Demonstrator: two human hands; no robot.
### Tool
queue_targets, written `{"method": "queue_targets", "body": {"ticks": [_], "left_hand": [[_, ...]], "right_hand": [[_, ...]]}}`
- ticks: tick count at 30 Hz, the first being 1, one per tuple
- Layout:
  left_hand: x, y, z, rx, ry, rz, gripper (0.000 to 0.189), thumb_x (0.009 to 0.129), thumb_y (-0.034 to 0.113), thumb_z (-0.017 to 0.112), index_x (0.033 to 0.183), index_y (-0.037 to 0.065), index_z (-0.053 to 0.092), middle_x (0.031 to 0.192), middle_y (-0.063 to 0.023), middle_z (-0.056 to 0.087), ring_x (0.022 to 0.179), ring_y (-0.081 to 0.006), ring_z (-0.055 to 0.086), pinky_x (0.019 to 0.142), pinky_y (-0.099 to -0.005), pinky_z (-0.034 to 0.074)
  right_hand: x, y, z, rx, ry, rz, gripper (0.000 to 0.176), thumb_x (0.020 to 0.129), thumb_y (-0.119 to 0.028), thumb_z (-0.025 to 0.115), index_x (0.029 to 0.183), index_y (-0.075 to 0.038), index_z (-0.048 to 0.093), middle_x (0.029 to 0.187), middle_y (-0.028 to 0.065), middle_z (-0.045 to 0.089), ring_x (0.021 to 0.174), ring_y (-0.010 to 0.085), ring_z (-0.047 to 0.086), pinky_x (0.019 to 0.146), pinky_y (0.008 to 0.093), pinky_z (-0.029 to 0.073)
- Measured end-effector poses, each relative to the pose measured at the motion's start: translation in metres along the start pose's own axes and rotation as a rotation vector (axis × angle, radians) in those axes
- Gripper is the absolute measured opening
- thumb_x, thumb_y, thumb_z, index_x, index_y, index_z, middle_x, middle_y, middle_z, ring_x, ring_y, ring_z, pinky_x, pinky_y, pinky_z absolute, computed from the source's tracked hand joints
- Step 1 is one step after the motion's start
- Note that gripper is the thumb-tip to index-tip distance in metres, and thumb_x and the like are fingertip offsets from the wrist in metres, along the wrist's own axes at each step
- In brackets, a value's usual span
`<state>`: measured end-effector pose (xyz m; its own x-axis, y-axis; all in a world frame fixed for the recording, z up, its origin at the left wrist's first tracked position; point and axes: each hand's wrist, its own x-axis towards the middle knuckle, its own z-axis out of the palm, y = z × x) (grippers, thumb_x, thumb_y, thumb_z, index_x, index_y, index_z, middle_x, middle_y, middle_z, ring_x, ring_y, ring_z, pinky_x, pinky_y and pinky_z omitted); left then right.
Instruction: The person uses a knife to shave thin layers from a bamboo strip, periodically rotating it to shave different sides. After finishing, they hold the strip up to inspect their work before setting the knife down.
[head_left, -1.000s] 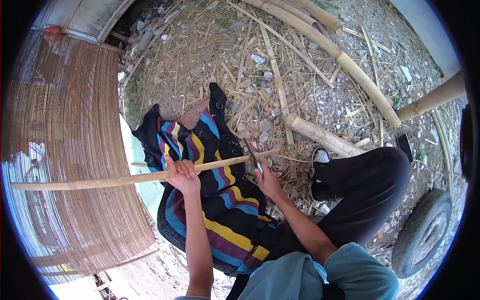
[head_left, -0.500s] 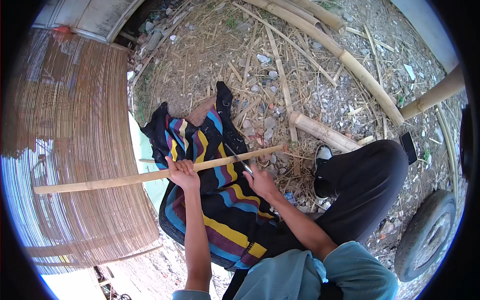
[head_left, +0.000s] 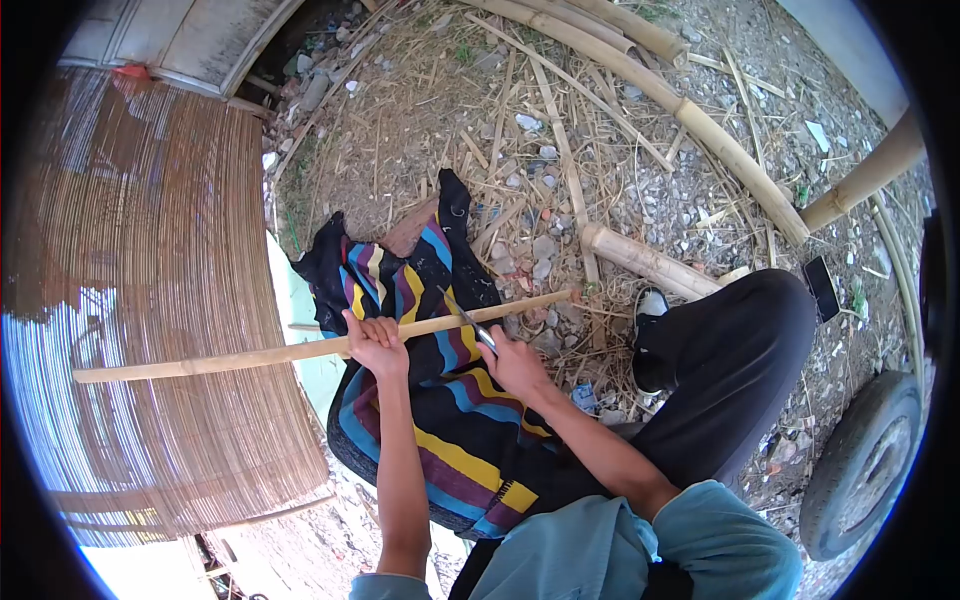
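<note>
A long, pale bamboo strip (head_left: 240,359) lies across the striped cloth (head_left: 455,455) that covers my lap. My left hand (head_left: 377,343) is closed around the strip near its middle. To the right, my right hand (head_left: 515,368) is closed on the handle of a knife (head_left: 470,322). The blade rests against the strip, pointing up and to the left, and its contact edge is too small to make out. The strip's right end reaches past the cloth.
A slatted bamboo screen (head_left: 200,300) stands at the left. Thick bamboo poles (head_left: 740,160) and a short bamboo piece (head_left: 650,262) lie on the littered ground. A tire (head_left: 862,465) is at the right, near a phone (head_left: 821,288).
The knife and my right hand have moved slightly left along the strip, toward my left hand. The whole view has shifted a little.
</note>
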<state>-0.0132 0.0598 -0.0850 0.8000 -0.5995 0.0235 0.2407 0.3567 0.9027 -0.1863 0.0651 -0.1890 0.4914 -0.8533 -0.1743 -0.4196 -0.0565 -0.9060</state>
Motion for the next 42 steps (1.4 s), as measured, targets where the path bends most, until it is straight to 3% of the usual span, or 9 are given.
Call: {"method": "queue_targets", "body": {"ticks": [2,5,12,16,20,30,34,37,42], "left_hand": [[-0.003,0.002,0.004,0.025,-0.039,0.007,0.054,0.095,0.035,0.043,0.048,0.017,0.024,0.04,0.0014,0.02,0.032,-0.0109,0.021,0.036,-0.0248,0.021],[0.0,-0.001,-0.008,0.015,-0.023,0.02,0.053,0.095,0.035,0.042,0.049,0.017,0.024,0.04,0.0012,0.021,0.032,-0.011,0.021,0.036,-0.0249,0.022],[0.011,-0.002,-0.003,0.006,0.021,0.001,0.053,0.095,0.036,0.044,0.048,0.016,0.026,0.039,0.001,0.022,0.032,-0.0113,0.023,0.037,-0.0246,0.023],[0.007,0.001,-0.005,0.023,-0.04,-0.023,0.054,0.094,0.036,0.045,0.047,0.017,0.025,0.039,0.0012,0.023,0.032,-0.0116,0.023,0.037,-0.0247,0.024],[0.009,0.003,-0.014,0.023,0.139,-0.016,0.055,0.094,0.036,0.045,0.047,0.017,0.024,0.039,0.0016,0.022,0.031,-0.0108,0.024,0.037,-0.0248,0.024],[-0.01,0.0,0.008,0.042,-0.169,0.034,0.055,0.094,0.036,0.044,0.047,0.016,0.026,0.038,0.0007,0.023,0.031,-0.0113,0.023,0.037,-0.0244,0.022],[-0.012,0.001,0.01,0.021,-0.115,0.02,0.055,0.095,0.035,0.044,0.047,0.013,0.026,0.037,-0.0014,0.025,0.03,-0.0119,0.025,0.036,-0.0256,0.021],[-0.009,-0.003,0.015,0.02,-0.161,0.04,0.054,0.095,0.034,0.043,0.047,0.014,0.026,0.038,-0.0005,0.024,0.03,-0.0114,0.024,0.035,-0.0252,0.021],[-0.004,-0.005,0.025,0.047,-0.113,0.048,0.054,0.095,0.034,0.043,0.048,0.014,0.026,0.038,0.0004,0.023,0.029,-0.0109,0.024,0.034,-0.0243,0.021]], "right_hand": [[0.001,0.006,0.001,0.017,0.022,0.011,0.032,0.09,-0.035,0.048,0.096,-0.005,0.044,0.063,0.0242,0.058,0.063,0.0455,0.058,0.055,0.0534,0.046],[0.001,0.081,0.017,0.02,0.139,0.14,0.034,0.089,-0.036,0.049,0.096,-0.003,0.049,0.065,0.0249,0.059,0.065,0.0448,0.059,0.057,0.0532,0.046],[-0.009,0.021,-0.01,-0.082,0.006,0.097,0.029,0.089,-0.035,0.049,0.094,-0.006,0.046,0.066,0.0248,0.059,0.066,0.0444,0.059,0.057,0.0542,0.045],[0.0,0.038,0.005,-0.089,0.07,-0.04,0.029,0.088,-0.037,0.051,0.093,-0.008,0.045,0.065,0.0208,0.06,0.063,0.0427,0.06,0.055,0.0509,0.048],[0.0,0.034,0.013,-0.153,0.044,-0.011,0.029,0.088,-0.037,0.05,0.091,-0.008,0.045,0.064,0.0196,0.06,0.062,0.0414,0.06,0.054,0.0505,0.048],[0.0,0.005,-0.005,-0.036,0.067,0.034,0.03,0.089,-0.035,0.049,0.093,-0.006,0.045,0.065,0.0236,0.059,0.064,0.0457,0.058,0.057,0.0534,0.046],[-0.004,0.112,0.002,-0.07,0.163,0.324,0.031,0.089,-0.035,0.049,0.097,-0.005,0.048,0.068,0.026,0.059,0.067,0.0458,0.058,0.058,0.0528,0.046],[-0.005,0.144,-0.014,-0.178,0.164,0.387,0.031,0.089,-0.034,0.049,0.099,-0.005,0.049,0.068,0.0269,0.058,0.069,0.0469,0.058,0.061,0.0537,0.045],[0.006,0.043,-0.004,0.021,0.099,0.221,0.033,0.089,-0.033,0.05,0.106,-0.004,0.048,0.068,0.0291,0.057,0.07,0.0479,0.057,0.062,0.0543,0.044]]}}
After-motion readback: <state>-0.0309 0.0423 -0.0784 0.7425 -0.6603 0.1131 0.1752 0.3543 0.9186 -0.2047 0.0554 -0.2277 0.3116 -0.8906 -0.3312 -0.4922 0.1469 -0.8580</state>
